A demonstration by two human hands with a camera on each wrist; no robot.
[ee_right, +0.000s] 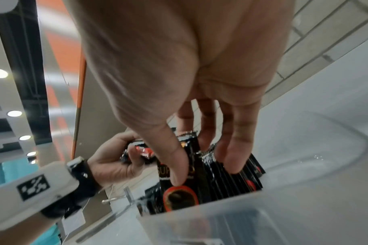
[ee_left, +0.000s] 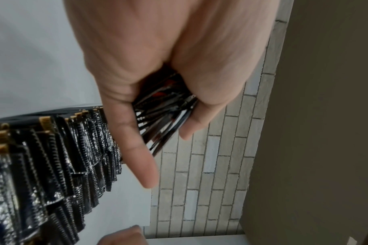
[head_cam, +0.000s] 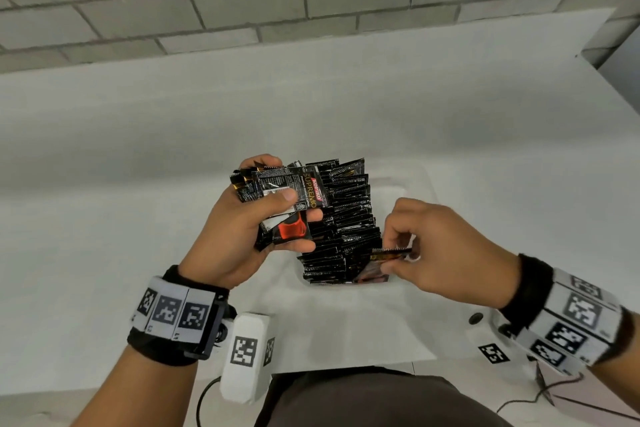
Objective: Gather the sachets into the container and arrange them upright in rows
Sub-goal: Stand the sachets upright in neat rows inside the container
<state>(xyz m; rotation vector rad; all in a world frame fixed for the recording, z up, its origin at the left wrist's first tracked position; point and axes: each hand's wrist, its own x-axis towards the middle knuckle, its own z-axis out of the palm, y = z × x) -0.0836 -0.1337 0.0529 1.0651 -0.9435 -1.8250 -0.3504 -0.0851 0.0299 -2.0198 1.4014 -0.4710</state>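
- Left hand (head_cam: 252, 222): fingers and thumb curled round a bundle of loose sachets (head_cam: 287, 204), held above the table just left of the container; the thumb presses the top sachet, whose face shows red lettering and a red cup.
- Left wrist view: the bundle (ee_left: 168, 106) shows edge-on, fanned between thumb and fingers.
- Right hand (head_cam: 436, 246): thumb and fingertips pinch a single sachet (head_cam: 391, 253) by its serrated top edge at the near end of the row — it stands upright, touching its neighbours.
- Right wrist view: the thumb (ee_right: 176, 164) lies on the front face of that sachet (ee_right: 179, 187); the other fingers reach behind it.
- Container (ee_right: 336, 149): clear plastic, on the white table (head_cam: 138, 149); the packed sachets (head_cam: 346, 211) stand upright in a dense row along its left side.
- Wrist bands (head_cam: 173, 314) with black-and-white markers sit on both wrists.
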